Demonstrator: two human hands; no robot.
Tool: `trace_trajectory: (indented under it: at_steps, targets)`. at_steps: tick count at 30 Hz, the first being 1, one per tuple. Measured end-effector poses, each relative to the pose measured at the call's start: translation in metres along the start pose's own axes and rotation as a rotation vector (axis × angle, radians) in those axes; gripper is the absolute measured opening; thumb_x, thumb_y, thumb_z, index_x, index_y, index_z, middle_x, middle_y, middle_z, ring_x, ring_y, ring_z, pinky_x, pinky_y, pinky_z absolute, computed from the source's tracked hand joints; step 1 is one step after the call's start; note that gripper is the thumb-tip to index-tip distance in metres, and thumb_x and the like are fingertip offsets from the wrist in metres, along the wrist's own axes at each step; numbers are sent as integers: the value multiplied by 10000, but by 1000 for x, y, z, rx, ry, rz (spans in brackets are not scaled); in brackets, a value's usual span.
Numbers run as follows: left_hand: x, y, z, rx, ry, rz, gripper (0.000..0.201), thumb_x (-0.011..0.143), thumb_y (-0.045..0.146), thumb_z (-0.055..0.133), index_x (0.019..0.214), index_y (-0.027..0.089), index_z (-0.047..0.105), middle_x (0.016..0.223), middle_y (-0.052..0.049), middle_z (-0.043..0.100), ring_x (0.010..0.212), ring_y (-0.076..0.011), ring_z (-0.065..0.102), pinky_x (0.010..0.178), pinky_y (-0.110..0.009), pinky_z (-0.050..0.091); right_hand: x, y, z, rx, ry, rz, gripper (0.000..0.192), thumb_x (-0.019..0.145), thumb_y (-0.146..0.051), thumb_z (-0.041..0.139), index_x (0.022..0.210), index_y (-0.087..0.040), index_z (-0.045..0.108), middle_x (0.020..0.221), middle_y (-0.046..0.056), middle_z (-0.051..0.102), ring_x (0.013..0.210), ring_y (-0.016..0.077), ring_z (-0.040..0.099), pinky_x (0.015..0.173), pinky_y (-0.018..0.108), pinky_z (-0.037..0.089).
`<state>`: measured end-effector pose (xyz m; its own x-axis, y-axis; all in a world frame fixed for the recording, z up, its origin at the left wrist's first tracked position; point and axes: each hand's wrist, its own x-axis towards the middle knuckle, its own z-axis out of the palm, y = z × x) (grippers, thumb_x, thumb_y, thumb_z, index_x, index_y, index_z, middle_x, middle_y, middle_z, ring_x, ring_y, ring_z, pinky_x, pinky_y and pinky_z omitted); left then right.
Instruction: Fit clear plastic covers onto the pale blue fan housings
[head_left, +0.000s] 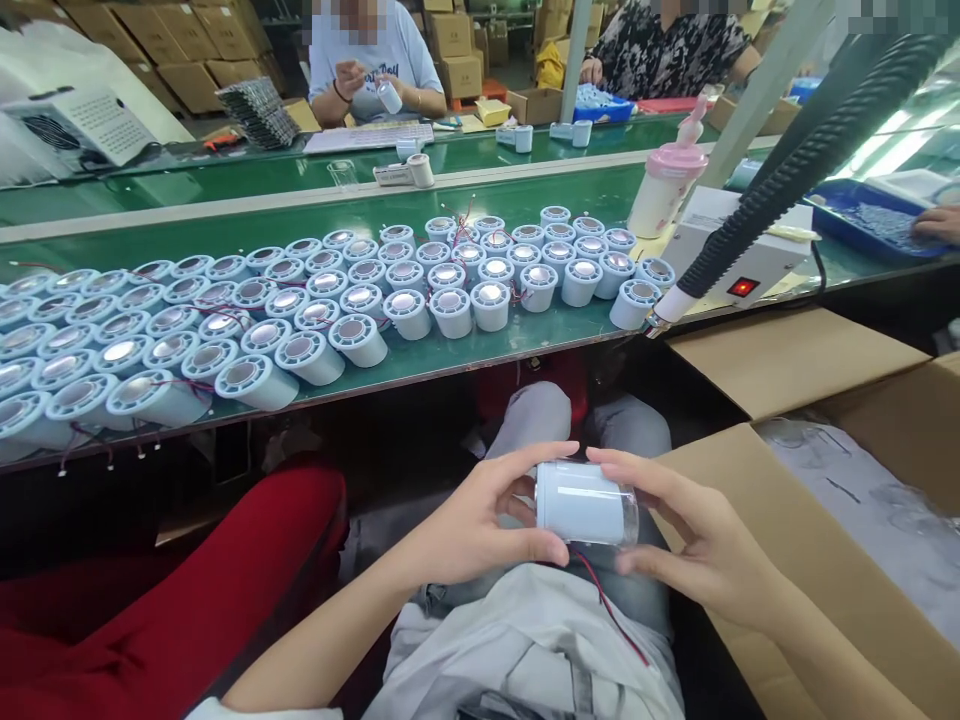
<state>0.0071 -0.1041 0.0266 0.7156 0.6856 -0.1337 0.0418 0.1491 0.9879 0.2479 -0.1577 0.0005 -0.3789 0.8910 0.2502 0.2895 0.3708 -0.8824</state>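
Over my lap I hold a white cylindrical unit (577,502) lying on its side, with a clear cap on its right end and a red wire trailing down from it. My left hand (480,525) grips its left end with thumb and fingers. My right hand (690,535) cups the clear right end. Both hands are below the bench edge. Several similar white cylinders with mirrored tops (360,300) stand in rows on the green bench (465,360) ahead of me.
An open cardboard box (817,560) with clear plastic parts stands at my right. A white power box with a red switch (742,262) and a black hose (795,165) sit at bench right, beside a pink bottle (667,185). Two people work across the far table.
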Motion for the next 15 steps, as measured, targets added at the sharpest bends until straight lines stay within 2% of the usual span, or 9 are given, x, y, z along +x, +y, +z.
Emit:
trace_trajectory:
  at_steps: [3, 8, 11, 13, 15]
  targets:
    - [2, 1, -5, 45, -3, 42, 736, 669, 314, 816, 1337, 276, 511, 1328, -92, 547, 1122, -260, 583, 946, -363, 501, 1, 2, 0, 117, -5, 92, 615, 829, -218, 713, 1362, -363, 443, 1412, 25, 507, 1295, 235, 480, 1021, 315, 492]
    - [8, -2, -15, 34, -36, 140, 779, 631, 193, 841, 1328, 329, 521, 1400, -56, 508, 1282, -272, 484, 1041, -358, 443, 9, 4, 0, 130, 5, 84, 610, 808, -188, 736, 1326, -388, 486, 1418, -3, 500, 1293, 225, 478, 1041, 304, 469]
    - [15, -4, -19, -38, -68, 49, 744, 684, 289, 809, 1357, 300, 492, 1367, -88, 537, 1210, -278, 547, 993, -385, 479, 16, 2, 0, 219, -6, 151, 633, 796, -193, 751, 1334, -394, 484, 1391, -5, 527, 1250, 215, 518, 1024, 290, 476]
    - [18, -3, -21, -81, -89, -26, 732, 728, 379, 763, 1385, 265, 460, 1297, -114, 586, 1107, -272, 609, 938, -403, 510, 21, 0, 1, 393, -35, 261, 599, 812, -240, 742, 1336, -383, 490, 1340, 10, 569, 1174, 212, 576, 985, 296, 503]
    - [20, -2, -23, -61, -99, -38, 758, 725, 399, 760, 1400, 261, 443, 1300, -120, 579, 1102, -279, 607, 931, -410, 512, 25, -1, 3, 601, -48, 354, 522, 851, -302, 700, 1329, -382, 503, 1294, 19, 603, 1109, 205, 614, 951, 310, 522]
